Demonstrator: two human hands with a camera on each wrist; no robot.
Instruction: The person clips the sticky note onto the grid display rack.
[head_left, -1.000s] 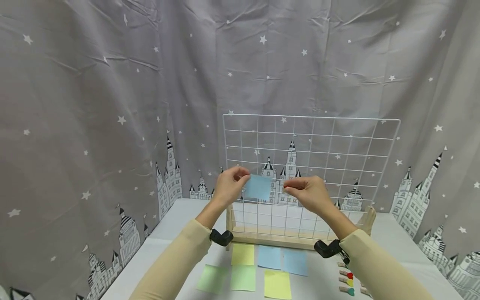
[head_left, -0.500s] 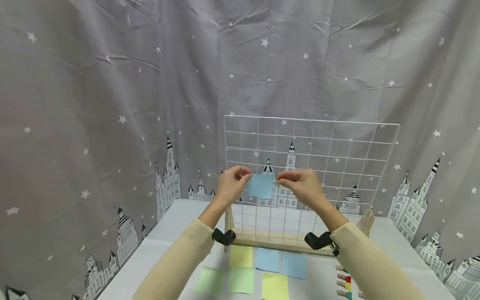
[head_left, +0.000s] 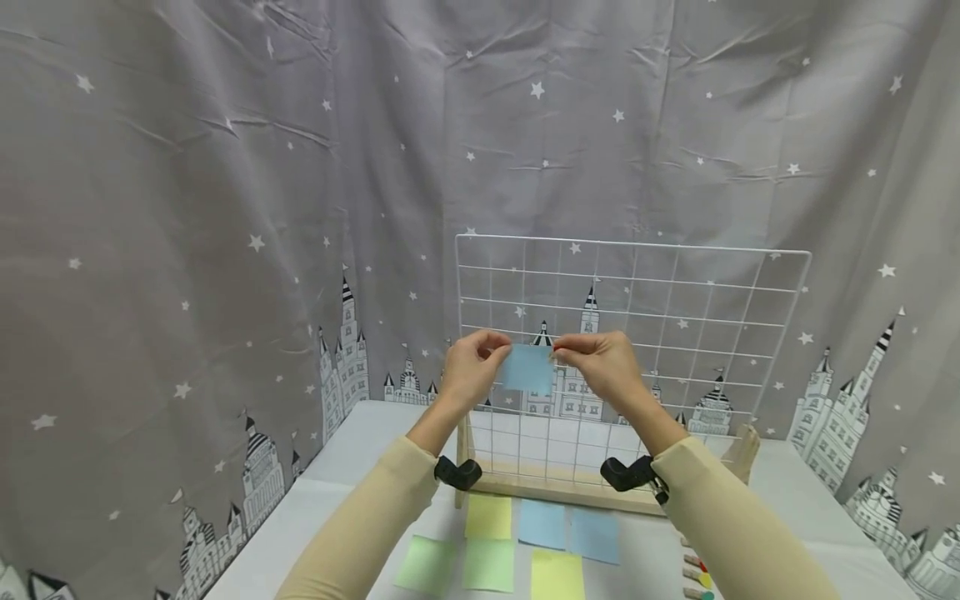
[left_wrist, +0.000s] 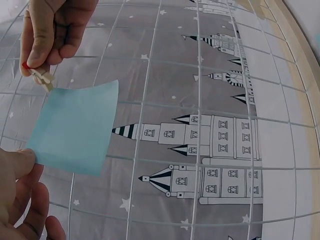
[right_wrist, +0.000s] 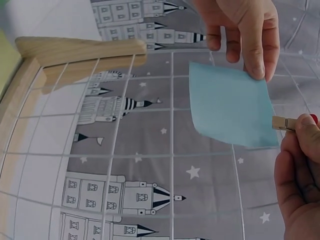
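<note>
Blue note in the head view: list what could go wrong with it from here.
1. The left hand pinches the blue note near one corner and its lower edge hangs free, so the paper might swing or crease.
2. The clothespin, pinched by the right hand, is right at the note's other upper corner; it might bite too little paper, or miss the wire grid behind, and the note could drop.

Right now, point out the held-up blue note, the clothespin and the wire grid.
Held-up blue note (left_wrist: 75,127): left wrist view, middle of its face.
Clothespin (right_wrist: 282,123): right wrist view, its bare wooden end.
Wire grid (right_wrist: 172,155): right wrist view, an upright wire in its middle part.
</note>
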